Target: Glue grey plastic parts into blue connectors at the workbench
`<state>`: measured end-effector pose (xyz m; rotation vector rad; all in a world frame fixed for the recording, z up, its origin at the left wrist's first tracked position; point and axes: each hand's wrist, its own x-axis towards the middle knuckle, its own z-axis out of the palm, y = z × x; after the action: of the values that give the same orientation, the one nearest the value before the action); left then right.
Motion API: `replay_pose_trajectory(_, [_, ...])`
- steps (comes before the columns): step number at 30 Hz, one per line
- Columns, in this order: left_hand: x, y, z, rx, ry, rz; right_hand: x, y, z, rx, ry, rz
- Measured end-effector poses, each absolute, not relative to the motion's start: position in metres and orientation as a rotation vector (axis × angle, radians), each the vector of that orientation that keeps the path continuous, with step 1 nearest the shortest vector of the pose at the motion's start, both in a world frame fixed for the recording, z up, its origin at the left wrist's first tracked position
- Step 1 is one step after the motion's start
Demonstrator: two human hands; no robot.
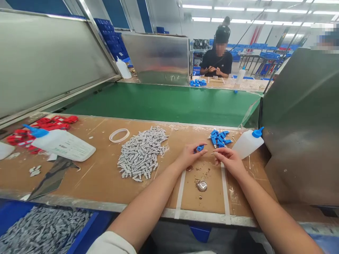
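My left hand [191, 155] is closed round a small blue plastic part [200, 148], held just above the cardboard-covered bench. Close by on its right, my right hand [230, 160] pinches with thumb and fingertips; a thin pale tip shows there, too small to name. Behind the hands lies a small heap of blue plastic parts [219, 138]. To the left of my left hand spreads a large pile of grey plastic pieces [143, 153]. A shiny round metal dish [202, 186] sits on the bench between my forearms.
A white squeeze bottle [247, 144] leans at the right. Another squeeze bottle [65, 144] lies at the left near red parts [45, 128]. A tape roll [119, 135] lies by the grey pile. Beyond runs a green belt [159, 104], with a co-worker [217, 61] across it.
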<state>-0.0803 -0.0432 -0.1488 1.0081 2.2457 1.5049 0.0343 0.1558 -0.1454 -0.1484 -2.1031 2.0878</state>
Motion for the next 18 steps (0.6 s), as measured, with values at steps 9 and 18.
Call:
replay_pose_trajectory(9, [-0.082,-0.04,-0.152,1.056,2.256,1.581,0.059,0.144,-0.12,0.844,-2.476,1.598])
replay_pose_trajectory(18, [-0.08,-0.039,-0.152,1.228,2.332,1.463,0.062,0.142,-0.118,1.143,-2.635,1.337])
